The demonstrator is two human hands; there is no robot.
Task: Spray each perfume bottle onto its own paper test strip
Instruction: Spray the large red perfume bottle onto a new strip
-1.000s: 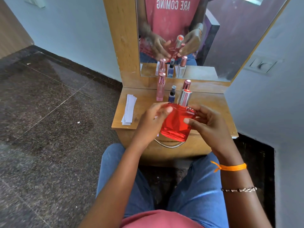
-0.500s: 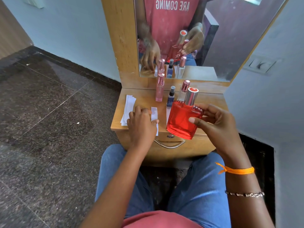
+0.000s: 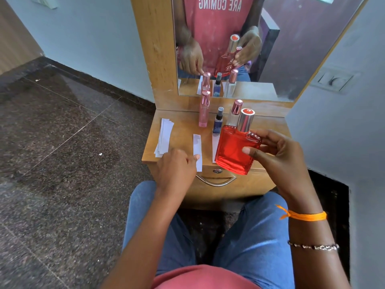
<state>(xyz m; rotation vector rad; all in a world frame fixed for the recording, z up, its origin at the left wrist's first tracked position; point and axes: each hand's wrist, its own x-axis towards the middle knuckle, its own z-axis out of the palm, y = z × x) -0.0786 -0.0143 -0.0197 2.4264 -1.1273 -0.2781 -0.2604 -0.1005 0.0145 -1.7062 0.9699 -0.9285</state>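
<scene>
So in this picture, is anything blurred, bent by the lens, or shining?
Head view: the walls and mirror frame lean outward, a wide-angle bend; the reflection looks hazy; the red bottle in the right hand is sharp, its silver cap glinting.

The red bottle (image 3: 235, 151) in the right hand (image 3: 279, 155) hides most of the paper strip (image 3: 214, 147) at its 9 o'clock, and also the lower body of the clear, pink-capped bottle (image 3: 234, 113) at its 12 o'clock. The left hand (image 3: 177, 170) shows only its back, so its curled fingertips cannot be seen, though its thumb touches the strip (image 3: 197, 151) near the bench (image 3: 183, 130) front edge. The label of the small dark bottle (image 3: 218, 122) is too small to read
</scene>
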